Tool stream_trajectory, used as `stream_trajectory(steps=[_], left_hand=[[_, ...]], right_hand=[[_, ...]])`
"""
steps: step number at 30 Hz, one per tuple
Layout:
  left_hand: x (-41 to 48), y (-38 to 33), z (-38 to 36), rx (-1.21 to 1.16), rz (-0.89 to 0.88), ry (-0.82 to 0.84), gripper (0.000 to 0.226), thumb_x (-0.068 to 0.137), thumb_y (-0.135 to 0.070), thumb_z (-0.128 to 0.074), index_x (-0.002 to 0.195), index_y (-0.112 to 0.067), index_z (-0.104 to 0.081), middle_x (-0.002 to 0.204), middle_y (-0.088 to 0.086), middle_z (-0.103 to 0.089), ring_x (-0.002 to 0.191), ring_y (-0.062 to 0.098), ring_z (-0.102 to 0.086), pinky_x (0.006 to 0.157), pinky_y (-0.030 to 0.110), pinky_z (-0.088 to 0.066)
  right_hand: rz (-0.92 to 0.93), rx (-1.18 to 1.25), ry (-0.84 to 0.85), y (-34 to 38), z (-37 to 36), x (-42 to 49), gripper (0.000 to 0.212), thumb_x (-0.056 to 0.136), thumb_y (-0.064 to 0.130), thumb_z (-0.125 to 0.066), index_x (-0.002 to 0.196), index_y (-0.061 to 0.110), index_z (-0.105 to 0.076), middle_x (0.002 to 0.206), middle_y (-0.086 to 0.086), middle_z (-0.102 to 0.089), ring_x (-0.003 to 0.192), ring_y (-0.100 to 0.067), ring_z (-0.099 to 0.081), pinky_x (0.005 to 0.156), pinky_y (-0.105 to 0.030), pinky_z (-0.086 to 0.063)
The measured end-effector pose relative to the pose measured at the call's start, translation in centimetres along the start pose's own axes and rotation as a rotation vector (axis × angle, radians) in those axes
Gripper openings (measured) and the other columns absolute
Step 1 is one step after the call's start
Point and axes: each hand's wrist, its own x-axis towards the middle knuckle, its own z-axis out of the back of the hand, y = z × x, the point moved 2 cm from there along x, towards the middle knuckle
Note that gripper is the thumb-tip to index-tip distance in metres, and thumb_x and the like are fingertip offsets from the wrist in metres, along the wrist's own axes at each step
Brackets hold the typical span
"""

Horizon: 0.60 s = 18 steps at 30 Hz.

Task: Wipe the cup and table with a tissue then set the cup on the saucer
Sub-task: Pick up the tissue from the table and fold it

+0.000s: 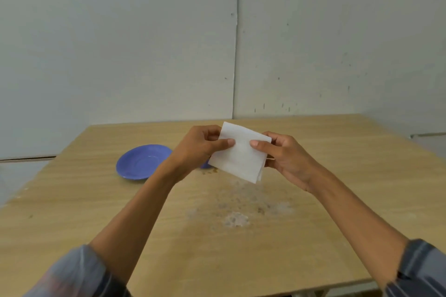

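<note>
Saucer (144, 161): blue, sitting empty and flat on the left half of the wooden counter (72, 200), well clear of the near edge.
Left hand (198, 147): raised above the counter, grip pinching the left edge of the tissue, thumb on the near face and fingers curled behind.
Cup (205, 165): only a sliver of blue peeks out, just right of the saucer, mostly hidden behind the left hand and the tissue; how it stands, I cannot tell.
Tissue (240, 152): white, folded into a rough square, held up in the air between both hands, tilted, its lower corner hanging toward the counter.
Spill (235, 218): a pale, speckled smear with brownish flecks on the counter, in front of the hands and below the tissue.
Right hand (287, 157): also lifted, grip pinching the tissue's right edge, thumb pressed on the front, fingers tucked behind.
Sleeves: grey-blue cuffs pushed up on both forearms at the bottom corners.
</note>
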Motion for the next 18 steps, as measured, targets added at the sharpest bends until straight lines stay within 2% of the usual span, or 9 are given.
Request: stream_trajectory(steps=[1,3,5,8,11,15,18], left_hand=[[-0.1,0.2,0.4,0.006,0.007,-0.026,0.02,0.083,-0.023,-0.072,0.101,-0.015,-0.073,0.1,0.005,-0.077,0.096,0.029,-0.071,0.083,0.05,-0.058],[-0.4,0.3,1.0,0.022,0.005,-0.105,0.016,0.084,-0.022,-0.071,0.099,-0.015,-0.073,0.097,0.006,-0.077,0.09,0.026,-0.072,0.067,0.036,-0.061],[-0.6,0.5,1.3,0.107,-0.035,-0.217,0.012,0.084,-0.021,-0.069,0.095,-0.016,-0.072,0.092,0.006,-0.076,0.082,0.022,-0.07,0.051,0.019,-0.053],[-1.0,0.7,1.1,0.183,-0.101,-0.333,0.013,0.085,-0.022,-0.067,0.092,-0.012,-0.069,0.09,0.007,-0.073,0.076,0.019,-0.066,0.044,0.01,-0.045],[-1.3,1.1,1.1,0.016,-0.102,-0.341,0.024,0.085,-0.025,-0.068,0.105,-0.011,-0.066,0.098,0.007,-0.071,0.082,0.017,-0.068,0.048,0.013,-0.049],[-1.6,2.4,1.4,-0.337,0.011,-0.253,0.035,0.084,-0.027,-0.071,0.117,-0.02,-0.062,0.11,0.008,-0.069,0.099,0.028,-0.068,0.062,0.032,-0.057],[-1.7,3.2,1.7,-0.473,0.017,-0.178,0.034,0.086,-0.014,-0.068,0.118,-0.023,-0.061,0.109,0.009,-0.07,0.092,0.025,-0.069,0.065,0.036,-0.057]], right_hand=[[0.002,0.021,-0.005,-0.2,-0.7,0.3,0.015,0.084,0.021,-0.067,0.095,0.01,-0.067,0.087,-0.003,-0.066,0.083,-0.018,-0.063,0.075,-0.033,-0.052],[0.017,0.051,-0.044,-0.5,-2.0,0.8,0.018,0.083,0.02,-0.068,0.099,0.011,-0.066,0.09,-0.004,-0.066,0.084,-0.019,-0.063,0.077,-0.035,-0.052],[0.041,0.065,-0.128,-0.8,-3.1,1.3,0.016,0.083,0.018,-0.069,0.098,0.012,-0.067,0.09,-0.005,-0.068,0.085,-0.021,-0.064,0.077,-0.038,-0.051],[0.08,0.058,-0.238,-1.2,-4.5,2.0,0.011,0.081,0.017,-0.07,0.092,0.02,-0.068,0.088,-0.005,-0.071,0.084,-0.023,-0.066,0.077,-0.042,-0.052],[0.07,0.114,-0.247,-1.3,-5.6,2.4,0.009,0.083,0.017,-0.069,0.091,0.018,-0.069,0.09,-0.007,-0.073,0.084,-0.024,-0.068,0.078,-0.043,-0.053],[0.021,0.214,-0.21,-1.2,-6.4,2.7,0.017,0.085,0.015,-0.067,0.102,0.013,-0.068,0.094,-0.008,-0.073,0.082,-0.021,-0.069,0.072,-0.034,-0.056],[0.045,0.142,-0.182,-1.1,-6.6,2.9,0.017,0.085,0.015,-0.067,0.101,0.012,-0.068,0.092,-0.008,-0.071,0.082,-0.022,-0.067,0.072,-0.037,-0.054]])
